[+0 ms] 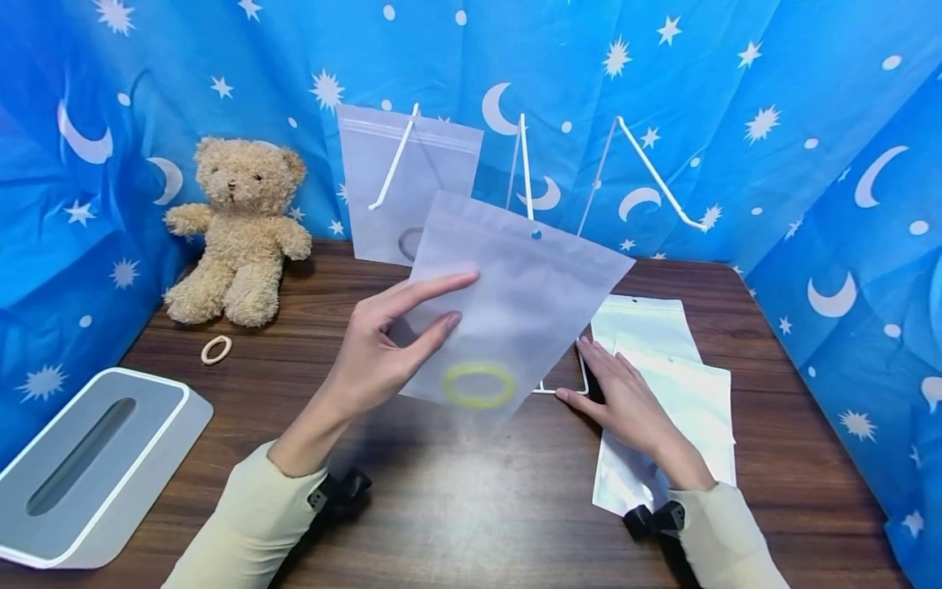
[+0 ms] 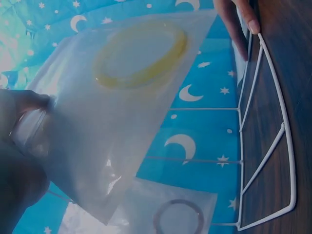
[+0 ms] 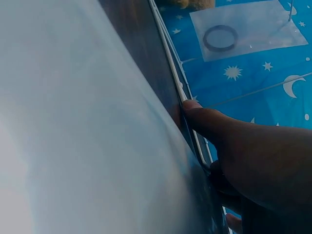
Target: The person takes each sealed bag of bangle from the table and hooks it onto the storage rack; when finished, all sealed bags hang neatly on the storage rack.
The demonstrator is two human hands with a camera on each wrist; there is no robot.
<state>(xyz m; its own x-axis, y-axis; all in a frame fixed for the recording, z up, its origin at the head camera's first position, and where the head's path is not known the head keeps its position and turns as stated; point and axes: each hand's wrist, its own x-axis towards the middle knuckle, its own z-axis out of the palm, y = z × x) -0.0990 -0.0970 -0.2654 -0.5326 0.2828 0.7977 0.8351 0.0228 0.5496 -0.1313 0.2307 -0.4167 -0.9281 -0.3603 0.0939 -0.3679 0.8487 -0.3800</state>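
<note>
- Between the fingers and thumb of the left hand (image 1: 383, 335), a frosted, translucent plastic zip bag (image 1: 508, 303) is held up, tilted, its punched hole up and to the right of the index fingertip.
- Just below the left thumb, a yellow round ring (image 1: 479, 402) shows inside that bag, near its lower edge.
- Under the right hand (image 1: 625, 397), the base of a white wire rack (image 2: 291, 165) is touched near its corner; the fingers lie extended, with the thumb spread away from them.
- Beyond the left fingers, a second frosted zip bag (image 1: 368, 180) with a dark round ring (image 2: 179, 201) inside is at the rack's left prong.
- Beneath and beside the right hand, flat white plastic pouches (image 1: 702, 393) overlap on the dark wood-grain table (image 1: 456, 507).
- Left of the left fingers lies a pale, rounded ring (image 1: 205, 352); past it sits a fluffy tan teddy bear (image 1: 239, 221), and nearer the person, a grey-topped white tissue box (image 1: 158, 458).
- Farther than both hands' fingers hangs a blue curtain (image 1: 559, 49) with white moons and stars.
</note>
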